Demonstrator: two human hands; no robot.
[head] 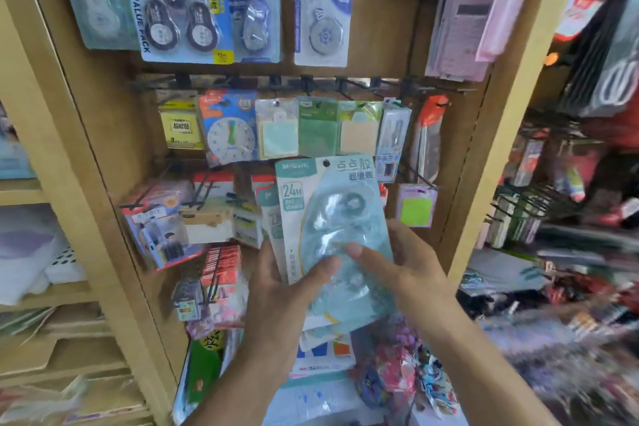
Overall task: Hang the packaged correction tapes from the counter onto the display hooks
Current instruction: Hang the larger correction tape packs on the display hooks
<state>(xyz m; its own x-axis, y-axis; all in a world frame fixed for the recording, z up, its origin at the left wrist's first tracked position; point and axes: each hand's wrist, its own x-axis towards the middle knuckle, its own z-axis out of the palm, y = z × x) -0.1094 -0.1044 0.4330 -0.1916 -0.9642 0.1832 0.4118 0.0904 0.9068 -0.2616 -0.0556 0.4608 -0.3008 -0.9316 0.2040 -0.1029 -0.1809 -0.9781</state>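
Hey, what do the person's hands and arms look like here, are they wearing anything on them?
Both are bare. The left hand and right hand show no gloves, rings, watch or bracelet. Both forearms are uncovered to the frame's bottom edge; no sleeve is visible. Fingernails look short and unpainted.

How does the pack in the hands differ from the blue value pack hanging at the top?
The held pack is pale teal and marked 24M; the value pack is blue and marked 36. The held pack is off any hook, in the grip of the left hand and right hand; the value pack hangs on the display. Both are carded blister packs.
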